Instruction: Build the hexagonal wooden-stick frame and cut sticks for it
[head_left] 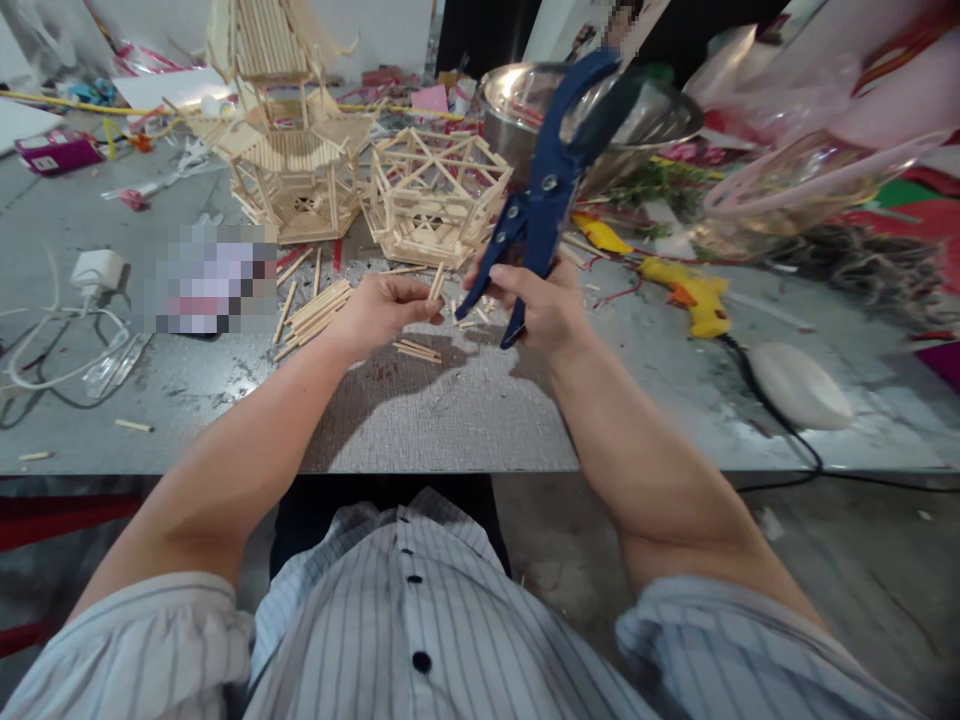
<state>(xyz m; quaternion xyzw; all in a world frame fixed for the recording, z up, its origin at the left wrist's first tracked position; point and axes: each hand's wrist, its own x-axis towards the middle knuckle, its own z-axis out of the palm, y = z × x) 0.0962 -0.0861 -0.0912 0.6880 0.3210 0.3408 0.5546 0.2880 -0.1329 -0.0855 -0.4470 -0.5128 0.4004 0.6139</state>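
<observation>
My left hand (390,310) pinches short wooden sticks (436,284), held upright above the table. In my right hand (551,300) is a blue hand cutter (547,185), gripped with its big blue body pointing up and away. Its narrow lower ends hang close to the sticks but apart from them. Beneath my hands lie a few cut sticks (418,350) and small offcuts. A pile of longer sticks (319,312) rests left of my left hand. Behind stand an open stick frame (435,195) and a tiered stick pagoda (292,160).
A yellow glue gun (694,295) lies right, its black cord running over the table edge past a white oval object (799,385). Behind it is a steel bowl (517,100). A phone (214,290) and a white charger (97,272) with cable lie left.
</observation>
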